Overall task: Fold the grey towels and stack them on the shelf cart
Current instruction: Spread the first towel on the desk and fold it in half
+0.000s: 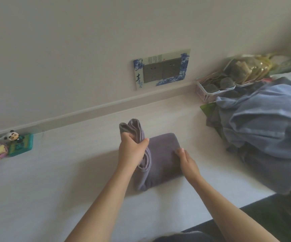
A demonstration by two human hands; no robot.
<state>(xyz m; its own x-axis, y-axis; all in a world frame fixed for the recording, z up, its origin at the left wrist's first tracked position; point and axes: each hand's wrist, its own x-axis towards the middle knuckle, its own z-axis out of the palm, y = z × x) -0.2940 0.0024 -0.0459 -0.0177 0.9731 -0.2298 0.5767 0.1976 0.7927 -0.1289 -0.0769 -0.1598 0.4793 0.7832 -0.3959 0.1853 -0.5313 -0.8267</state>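
A grey towel lies partly folded near the middle of the white desk, well in from the back edge where the desk meets the wall and a little way in from the front edge. The left hand grips a bunched end of the towel, fingers and thumb curled round it, and holds that end raised so its folds stand up above the hand. The right hand lies on the flat folded part, fingers fairly straight and pressing the cloth near its right edge; the thumb's position is hard to read from this angle.

To the left of the towel the desk surface is bare as far as a cluster of small toy figures and a green box at the back left, against the wall. To the right, a heap of blue and grey laundry covers the right end of the desk and hangs over its front edge, near the towel but apart from it. Behind the heap, against the wall, stands a pink basket with rolled grey items inside. A double wall socket with a blue-and-white patterned frame sits on the wall just above the desk's back edge, behind the towel.
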